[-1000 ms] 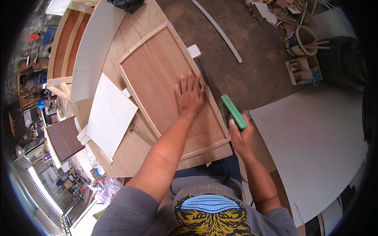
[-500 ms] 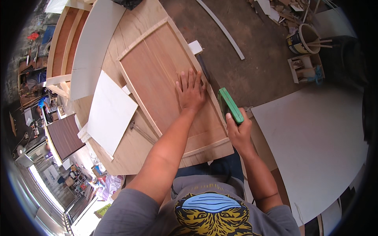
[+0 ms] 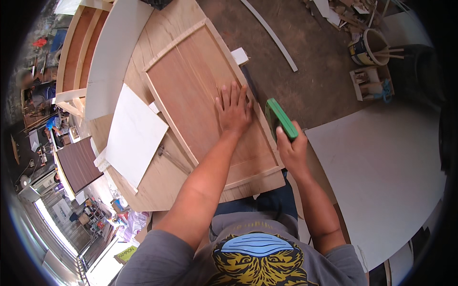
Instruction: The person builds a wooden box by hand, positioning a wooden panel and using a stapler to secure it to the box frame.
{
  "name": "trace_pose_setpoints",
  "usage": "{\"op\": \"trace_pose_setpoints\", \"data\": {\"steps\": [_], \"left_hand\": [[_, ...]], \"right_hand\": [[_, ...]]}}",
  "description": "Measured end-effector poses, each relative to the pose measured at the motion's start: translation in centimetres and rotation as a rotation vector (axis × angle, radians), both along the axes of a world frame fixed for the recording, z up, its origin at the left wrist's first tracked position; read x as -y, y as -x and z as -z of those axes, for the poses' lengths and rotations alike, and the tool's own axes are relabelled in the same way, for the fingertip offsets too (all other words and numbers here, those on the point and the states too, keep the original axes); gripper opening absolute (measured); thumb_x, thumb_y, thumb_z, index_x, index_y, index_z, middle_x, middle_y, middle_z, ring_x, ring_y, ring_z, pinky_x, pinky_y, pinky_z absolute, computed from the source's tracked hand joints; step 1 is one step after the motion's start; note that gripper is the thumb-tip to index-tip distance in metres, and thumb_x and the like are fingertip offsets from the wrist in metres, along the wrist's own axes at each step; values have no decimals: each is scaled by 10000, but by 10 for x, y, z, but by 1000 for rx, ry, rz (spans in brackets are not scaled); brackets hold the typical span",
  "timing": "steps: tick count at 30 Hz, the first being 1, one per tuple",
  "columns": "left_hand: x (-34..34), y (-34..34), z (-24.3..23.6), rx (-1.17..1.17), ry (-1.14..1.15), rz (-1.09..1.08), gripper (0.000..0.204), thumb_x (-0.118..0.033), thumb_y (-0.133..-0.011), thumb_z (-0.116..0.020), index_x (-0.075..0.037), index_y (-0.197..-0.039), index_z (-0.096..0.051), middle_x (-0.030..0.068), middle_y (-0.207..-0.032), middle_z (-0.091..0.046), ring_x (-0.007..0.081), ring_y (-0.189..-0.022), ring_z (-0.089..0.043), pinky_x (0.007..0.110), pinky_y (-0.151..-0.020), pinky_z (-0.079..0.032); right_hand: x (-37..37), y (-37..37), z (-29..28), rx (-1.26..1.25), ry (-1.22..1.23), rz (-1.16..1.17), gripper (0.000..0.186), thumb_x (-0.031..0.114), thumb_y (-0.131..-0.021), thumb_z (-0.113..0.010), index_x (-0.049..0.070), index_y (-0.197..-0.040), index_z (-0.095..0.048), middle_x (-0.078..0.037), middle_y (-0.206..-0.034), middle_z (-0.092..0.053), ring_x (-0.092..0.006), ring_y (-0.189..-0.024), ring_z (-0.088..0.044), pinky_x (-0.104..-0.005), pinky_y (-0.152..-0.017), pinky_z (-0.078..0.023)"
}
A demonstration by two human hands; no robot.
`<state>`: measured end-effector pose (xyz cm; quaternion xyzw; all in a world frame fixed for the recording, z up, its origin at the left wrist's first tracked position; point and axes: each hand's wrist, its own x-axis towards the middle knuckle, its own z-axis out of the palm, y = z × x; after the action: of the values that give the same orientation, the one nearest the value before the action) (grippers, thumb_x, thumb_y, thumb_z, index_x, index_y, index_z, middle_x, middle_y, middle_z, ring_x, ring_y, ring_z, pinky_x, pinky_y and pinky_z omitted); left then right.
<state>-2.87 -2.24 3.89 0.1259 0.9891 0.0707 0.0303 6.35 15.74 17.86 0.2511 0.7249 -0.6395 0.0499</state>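
Observation:
My left hand (image 3: 234, 112) lies open, fingers spread, on a reddish plywood panel (image 3: 188, 81) framed with pale battens, which rests on a larger plywood board (image 3: 171, 14). My right hand (image 3: 292, 143) grips the green handle (image 3: 281, 117) of what looks like a hand saw at the panel's right edge; its dark blade is mostly hidden along that edge. A white board piece (image 3: 133, 138) lies left of the panel, near a hammer-like tool (image 3: 167, 157). A small white block (image 3: 240, 56) sticks out beyond the panel's far right side.
A curved grey sheet (image 3: 109, 52) and slatted wooden frame (image 3: 71, 47) stand at left. A large pale board (image 3: 377, 176) lies at right. Beyond are a bucket (image 3: 360, 52), small wooden box (image 3: 358, 83), long strip (image 3: 269, 33), scrap pile (image 3: 341, 12) and cluttered workshop (image 3: 43, 143).
My right hand and the green handle have moved a little away from my body along the panel's edge. My left hand has shifted slightly, still flat on the panel.

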Motion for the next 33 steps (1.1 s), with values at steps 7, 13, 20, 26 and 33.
{"op": "trace_pose_setpoints", "data": {"steps": [7,13,20,26,33], "left_hand": [[0,-2,0,13,-26,-2,640,-452,-1061,-473,-275,-1657,-322,64,-1753,-214,396,-1606,-163,670,-1243,-152],[-1,-2,-2,5,-26,5,646,-449,-1061,-475,-270,-1661,-314,67,-1751,-218,397,-1606,-162,668,-1243,-151],[0,-2,0,-10,-6,-14,664,-466,-1049,-487,-292,-1663,-305,33,-1760,-194,365,-1613,-153,651,-1251,-153],[4,-2,5,-3,2,-17,676,-458,-1040,-504,-317,-1666,-292,26,-1766,-174,351,-1619,-144,653,-1251,-153],[0,-5,-1,15,-33,-19,675,-450,-1039,-508,-317,-1666,-294,25,-1767,-168,356,-1617,-147,648,-1254,-154]], "right_hand": [[2,6,14,13,195,104,168,153,-1019,-669,-3,-982,-617,1,-697,-545,-42,-704,-495,-281,-591,-428],[4,-6,18,-88,25,9,201,166,-1026,-663,5,-930,-591,26,-691,-521,-41,-681,-470,-289,-565,-413],[4,7,18,-42,49,3,230,190,-1010,-690,-2,-933,-591,-2,-708,-574,-61,-672,-473,-313,-566,-421],[5,-3,16,-84,29,10,219,176,-1012,-686,6,-923,-582,7,-680,-526,-54,-657,-470,-304,-562,-411],[3,12,14,19,169,60,193,155,-1017,-671,8,-923,-591,10,-668,-537,-42,-645,-487,-292,-561,-415]]}}
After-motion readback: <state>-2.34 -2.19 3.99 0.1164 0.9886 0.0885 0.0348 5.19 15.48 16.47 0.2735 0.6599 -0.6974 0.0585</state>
